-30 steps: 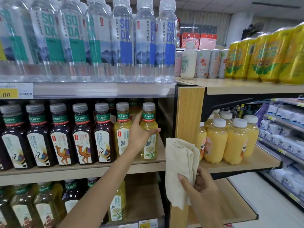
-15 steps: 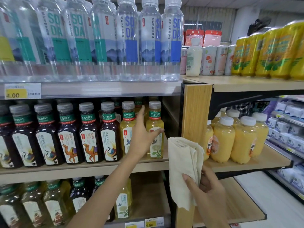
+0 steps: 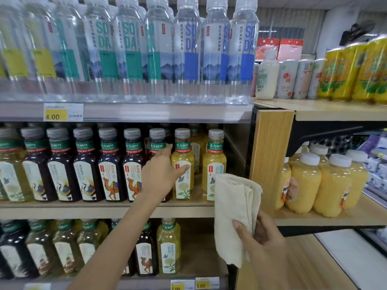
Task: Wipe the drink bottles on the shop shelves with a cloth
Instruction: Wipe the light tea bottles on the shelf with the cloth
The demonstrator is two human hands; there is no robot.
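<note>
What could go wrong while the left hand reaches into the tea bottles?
The left hand reaches among tightly packed bottles; pulling the yellow tea bottle out could tip the dark tea bottle beside it. The cloth hangs loose from the right hand and might snag the end bottle.

The left arm [image 3: 117,237] reaches up and forward, stretched out almost straight. The left hand [image 3: 161,174] is spread wide, with its fingers straight and its thumb sticking out to the side. The right hand [image 3: 266,243] is lower and closer to the body. Its fingers curl behind a folded cloth [image 3: 232,206], and its thumb presses on the front.
</note>
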